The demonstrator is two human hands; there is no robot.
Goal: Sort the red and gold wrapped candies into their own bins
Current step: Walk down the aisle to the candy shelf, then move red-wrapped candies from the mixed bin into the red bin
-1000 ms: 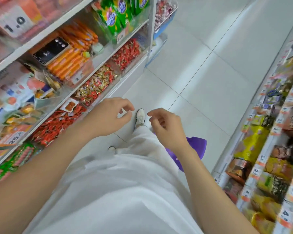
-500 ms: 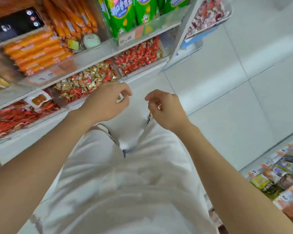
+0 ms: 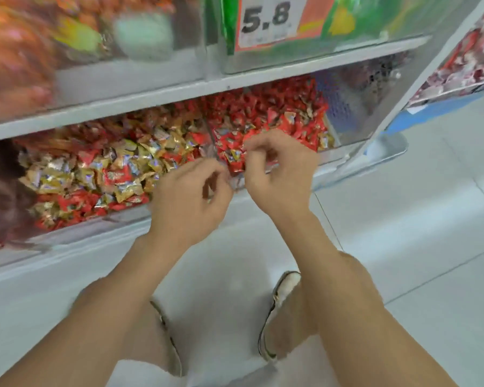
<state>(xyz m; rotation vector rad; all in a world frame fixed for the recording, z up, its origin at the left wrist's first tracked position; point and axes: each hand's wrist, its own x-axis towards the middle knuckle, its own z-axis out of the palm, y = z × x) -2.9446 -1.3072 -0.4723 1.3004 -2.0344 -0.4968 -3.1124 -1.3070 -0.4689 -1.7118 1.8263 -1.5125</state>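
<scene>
On the low shelf, a clear bin [image 3: 101,223] holds gold candies [image 3: 53,174] mixed with red ones [image 3: 115,174]. To its right, a second clear bin [image 3: 347,127] is filled with red candies [image 3: 280,115]. My left hand [image 3: 190,199] hovers at the front of the mixed bin near the divider. Its fingers are loosely curled and nothing shows in them. My right hand [image 3: 280,174] hangs over the front edge of the red bin, fingers also loosely curled and empty. The picture is blurred by motion.
The shelf above carries green packets behind a 5.8 price tag [image 3: 266,20] and orange packets [image 3: 14,57] to the left. White floor tiles [image 3: 417,219] spread to the right. My shoes [image 3: 277,317] and knees are below my forearms.
The view has dropped and moved in close to the candy bins. Both hands have advanced from mid-air to the front of the two bins, still empty.
</scene>
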